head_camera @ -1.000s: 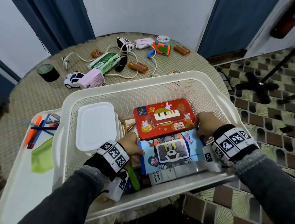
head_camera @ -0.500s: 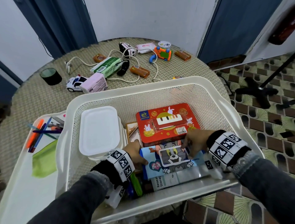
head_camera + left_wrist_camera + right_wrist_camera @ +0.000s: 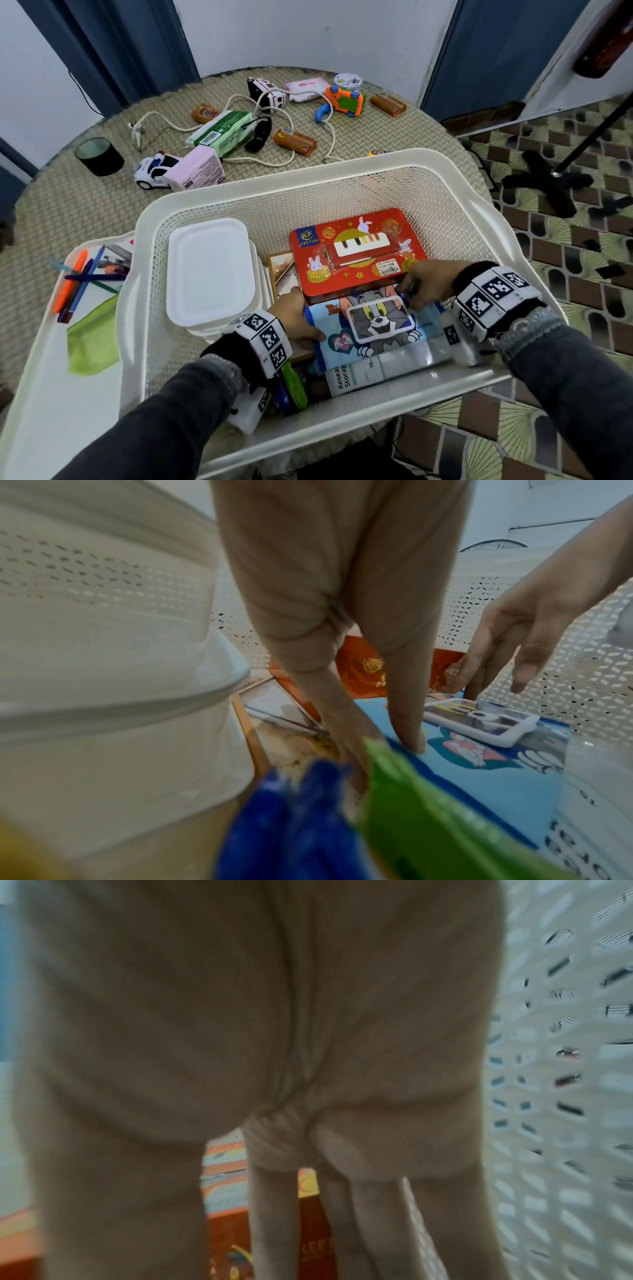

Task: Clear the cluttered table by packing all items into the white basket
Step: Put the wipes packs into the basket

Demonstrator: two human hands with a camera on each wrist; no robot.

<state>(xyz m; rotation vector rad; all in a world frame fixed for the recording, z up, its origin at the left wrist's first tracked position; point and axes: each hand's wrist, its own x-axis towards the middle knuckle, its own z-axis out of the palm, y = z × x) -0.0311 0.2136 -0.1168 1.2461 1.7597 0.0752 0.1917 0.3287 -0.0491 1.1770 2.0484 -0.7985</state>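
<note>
The white basket (image 3: 308, 164) stands at the table's near edge, with a red tin (image 3: 352, 253), a white lidded container (image 3: 209, 270) and a blue cartoon-cat wipes pack (image 3: 373, 329) inside. My left hand (image 3: 301, 325) pinches the pack's left edge. In the left wrist view, one digit of my left hand (image 3: 383, 750) presses on top of the pack (image 3: 479, 777) and another runs down beside its edge. My right hand (image 3: 418, 284) touches the pack's far edge by the tin with straight fingers (image 3: 479, 674). The right wrist view shows my right hand (image 3: 308, 1231) over the tin (image 3: 226, 1240).
On the woven table behind the basket lie a toy police car (image 3: 154, 171), pink pack (image 3: 202, 168), green pack (image 3: 222, 132), white cable (image 3: 274, 161), orange toy (image 3: 344, 101) and dark cup (image 3: 99, 156). A white tray (image 3: 34, 342) with pens (image 3: 78, 277) sits left. A tripod base (image 3: 548, 185) stands on the floor right.
My right hand has slid left from the pack's right end to its far edge near the middle. The left hand still holds the left edge, and the pack has settled against the tin.
</note>
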